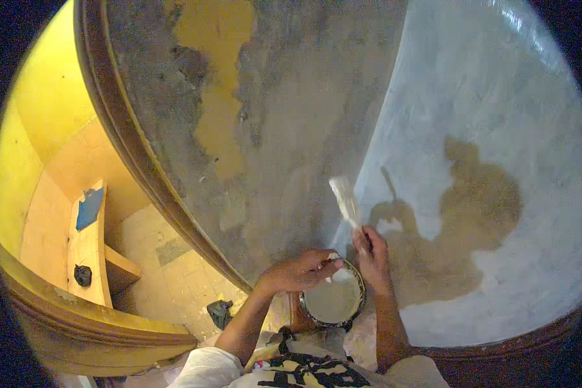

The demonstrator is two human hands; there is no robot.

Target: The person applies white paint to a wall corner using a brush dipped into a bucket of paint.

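Observation:
My right hand point(373, 254) grips the handle of a flat paintbrush point(344, 199). Its white-coated bristles point up toward the wall corner. Thumb and fingers of my left hand point(300, 270) come together on a small white piece point(334, 255) at the far rim of a round paint bucket point(333, 300). Whether this is cloth or thick paint is not clear. Pale liquid fills the bucket in front of my chest, and what supports it is hidden. Ahead stands a patchy grey wall point(300, 111); a whitish painted wall point(470, 97) meets it on the right.
A brown moulded frame point(140, 140) borders the grey wall on the left. Beyond and below it are a ledge point(89, 247) with a blue sheet point(89, 208) and a black bag point(82, 275). Another dark bag point(219, 313) lies on the tiled floor point(184, 281).

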